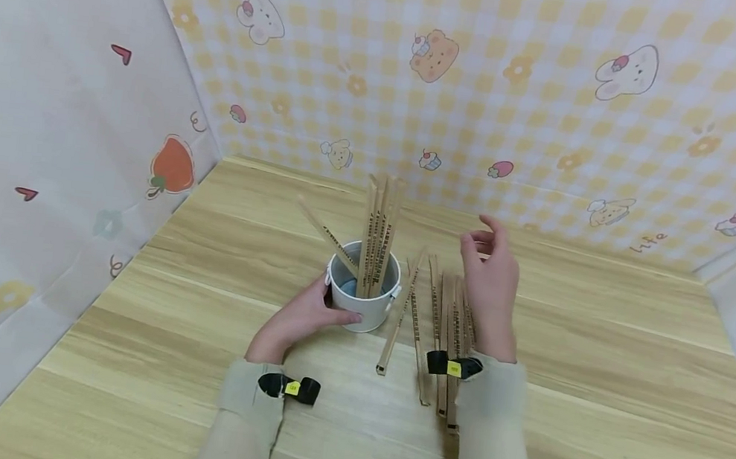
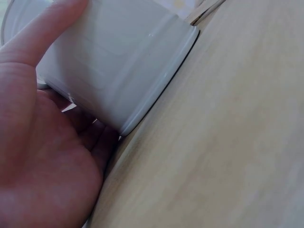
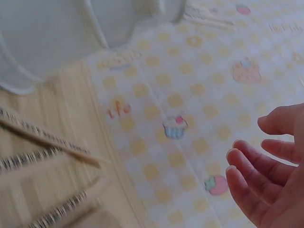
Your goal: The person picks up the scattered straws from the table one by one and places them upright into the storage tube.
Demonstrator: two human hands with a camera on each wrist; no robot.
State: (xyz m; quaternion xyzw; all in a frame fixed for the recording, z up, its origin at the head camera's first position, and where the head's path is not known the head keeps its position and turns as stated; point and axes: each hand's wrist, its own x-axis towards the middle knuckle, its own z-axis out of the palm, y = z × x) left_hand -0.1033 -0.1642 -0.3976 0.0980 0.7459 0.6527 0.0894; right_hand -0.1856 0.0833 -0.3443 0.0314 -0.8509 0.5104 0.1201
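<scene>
A small white metal bucket point(image 1: 366, 311) stands on the table, with several long, thin paper-wrapped sticks point(image 1: 377, 238) upright in it. One more stick point(image 1: 326, 232) leans out over the rim to the left. My left hand point(image 1: 305, 316) grips the bucket from the left, thumb across the front; its fingers pass behind and are partly hidden. In the left wrist view the bucket point(image 2: 114, 61) fills the space beside the thumb. My right hand point(image 1: 491, 280) is raised right of the bucket, fingers loosely bent, nothing between them in the right wrist view. Its forearm partly covers loose sticks.
Several printed paper-wrapped sticks point(image 1: 436, 304) lie on the wooden table point(image 1: 592, 403) between the bucket and my right forearm, some overlapping. A yellow checked cloth backdrop point(image 1: 542, 113) rises behind the table, and a white printed sheet point(image 1: 66, 153) borders the left side.
</scene>
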